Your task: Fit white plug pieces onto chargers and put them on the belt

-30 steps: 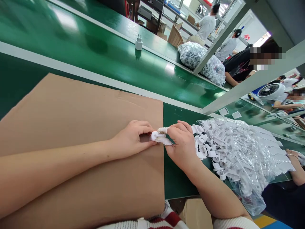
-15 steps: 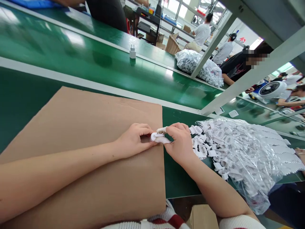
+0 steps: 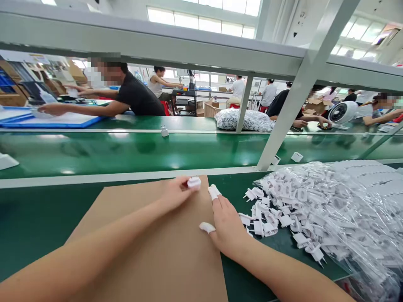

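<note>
Left hand (image 3: 176,195): closed lightly, with thumb and forefinger pinching a small white plug part (image 3: 194,182). The part is held at the far right corner of the cardboard sheet (image 3: 141,251), which lies on the bench (image 3: 37,214).

Right hand (image 3: 225,224): open and holding nothing, fingers extended and loosely spread, palm down across the right edge of the cardboard. White finger covers (image 3: 214,192) sit on the forefinger and thumb.

Change from half a second earlier: both hands then met on the part, near the middle of the cardboard's right edge. They are now apart. The left hand has carried the part alone to the far edge, and the right hand has let go. The view has also lifted, bringing the far side of the line into sight.

Pose: the left forearm runs diagonally from the near left corner of the cardboard to its far right corner. The right forearm enters from the near right, with its fingers pointing away from the person.

Surroundings: a heap of loose parts (image 3: 267,214) spills from a clear bag (image 3: 346,218) on the right of the bench, just beside the right hand. Beyond the bench's far edge runs a green belt (image 3: 126,153), with a white charger (image 3: 164,131) at its far side. A co-worker in a black shirt (image 3: 138,98) sits behind it.
</note>
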The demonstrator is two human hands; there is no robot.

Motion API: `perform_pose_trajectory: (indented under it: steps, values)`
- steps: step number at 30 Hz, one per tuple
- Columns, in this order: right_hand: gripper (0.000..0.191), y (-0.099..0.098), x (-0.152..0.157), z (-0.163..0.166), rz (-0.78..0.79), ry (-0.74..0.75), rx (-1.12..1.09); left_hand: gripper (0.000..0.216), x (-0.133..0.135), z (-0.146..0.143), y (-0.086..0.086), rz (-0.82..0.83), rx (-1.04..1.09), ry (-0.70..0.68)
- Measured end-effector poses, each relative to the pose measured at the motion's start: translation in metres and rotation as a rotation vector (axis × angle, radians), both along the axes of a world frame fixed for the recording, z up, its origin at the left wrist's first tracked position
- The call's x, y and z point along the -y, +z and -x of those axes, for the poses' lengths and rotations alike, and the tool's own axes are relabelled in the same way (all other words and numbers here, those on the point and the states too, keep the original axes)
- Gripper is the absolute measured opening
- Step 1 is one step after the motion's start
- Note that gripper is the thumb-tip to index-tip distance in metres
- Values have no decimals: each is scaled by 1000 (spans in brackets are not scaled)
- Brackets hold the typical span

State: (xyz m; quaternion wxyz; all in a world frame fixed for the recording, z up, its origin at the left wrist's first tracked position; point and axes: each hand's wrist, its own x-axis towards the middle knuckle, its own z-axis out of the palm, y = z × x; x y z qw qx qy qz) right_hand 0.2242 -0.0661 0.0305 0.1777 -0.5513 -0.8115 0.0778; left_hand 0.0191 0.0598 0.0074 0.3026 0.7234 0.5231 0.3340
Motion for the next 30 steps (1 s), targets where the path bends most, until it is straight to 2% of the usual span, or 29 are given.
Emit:
perform_pose_trajectory:
  steps: [4, 7, 12, 15, 17, 18, 20, 22, 23, 25, 27, 28, 30]
  values:
    - [65, -5, 4, 0, 106, 173, -24, 38, -80, 10, 6, -39, -60, 337]
    - [61, -11, 6, 0, 199, 273, -32, 33, -115, 19, 3, -61, -87, 513]
    - [49, -16, 4, -1, 253, 305, -20, 29, -129, 30, -11, 27, -76, 631]
    - [48, -16, 2, -2, 246, 294, -28, 61, -124, 29, -9, 12, -26, 698]
    - [47, -16, 2, -2, 242, 290, -35, 79, -118, 24, 1, -39, 34, 736]
    - [47, -16, 2, -3, 241, 290, -38, 78, -114, 20, 9, -74, 72, 728]
    - [48, -16, 1, -3, 232, 290, -34, 58, -103, 9, 30, -137, 162, 630]
    - [47, -16, 1, -4, 212, 294, -19, 34, -85, -3, 58, -169, 252, 446]
    - [46, -16, 0, -5, 195, 300, -13, 28, -71, -9, 73, -172, 299, 331]
    - [43, -17, -3, -6, 154, 315, -7, 22, -35, -18, 102, -178, 385, 75]
    - [42, -18, -5, -6, 107, 322, -24, 22, 9, -20, 127, -145, 588, -369]
    - [43, -20, -6, -6, 79, 314, -49, 23, 32, -19, 136, -112, 593, -507]
    - [48, -23, -5, -5, 27, 284, -112, 28, 74, -11, 145, -21, 489, -609]
